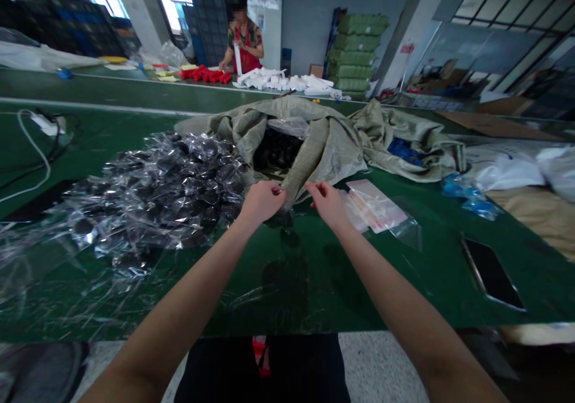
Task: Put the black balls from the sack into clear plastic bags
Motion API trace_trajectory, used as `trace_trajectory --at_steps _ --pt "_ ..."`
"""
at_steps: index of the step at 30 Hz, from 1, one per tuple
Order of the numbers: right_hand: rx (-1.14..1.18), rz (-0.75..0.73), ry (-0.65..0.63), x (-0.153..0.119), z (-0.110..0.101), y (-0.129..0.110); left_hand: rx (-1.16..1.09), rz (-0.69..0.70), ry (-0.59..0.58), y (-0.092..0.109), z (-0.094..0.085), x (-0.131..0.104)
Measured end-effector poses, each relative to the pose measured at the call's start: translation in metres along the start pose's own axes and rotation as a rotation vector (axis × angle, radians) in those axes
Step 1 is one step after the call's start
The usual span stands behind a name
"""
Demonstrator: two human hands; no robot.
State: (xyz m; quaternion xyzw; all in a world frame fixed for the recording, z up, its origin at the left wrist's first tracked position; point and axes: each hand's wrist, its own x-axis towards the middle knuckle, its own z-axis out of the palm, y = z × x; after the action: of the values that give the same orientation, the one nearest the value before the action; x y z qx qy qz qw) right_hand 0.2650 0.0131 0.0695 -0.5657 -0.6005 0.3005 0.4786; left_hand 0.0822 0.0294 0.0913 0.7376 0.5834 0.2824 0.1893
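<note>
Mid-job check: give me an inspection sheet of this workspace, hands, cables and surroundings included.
Surface: green table, with loose clear film at left.
Job's things: heap of film-wrapped dark pieces, left of an open sack with dark contents.
Clutter: phone and clear packets, right.
Hands: left hand and right hand at the sack's near side; grip unclear.
Cables: white cable and dark cables, far left.
Surroundings: person beyond the table, near red pieces and white pieces.
</note>
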Motion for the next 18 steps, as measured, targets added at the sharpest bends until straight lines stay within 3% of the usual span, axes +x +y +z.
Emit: trace_trajectory --at_steps 4,10,15,18 --pt "-0.248 -0.170 0.051 -0.033 0.020 0.008 0.047 -0.044 0.029 0.005 0.005 0.002" --pt "-0.339 -0.300 0.082 -0.054 0.042 0.004 0.090 -0.062 0.052 0.011 0.006 0.002" --pt "-0.317 -0.328 0.070 -0.056 0.043 0.008 0.069 -0.048 0.061 0.012 0.004 0.003" --pt "-0.154 -0.302 0.022 -0.050 0.032 0.011 -0.010 0.005 0.002 0.007 -0.011 0.003"
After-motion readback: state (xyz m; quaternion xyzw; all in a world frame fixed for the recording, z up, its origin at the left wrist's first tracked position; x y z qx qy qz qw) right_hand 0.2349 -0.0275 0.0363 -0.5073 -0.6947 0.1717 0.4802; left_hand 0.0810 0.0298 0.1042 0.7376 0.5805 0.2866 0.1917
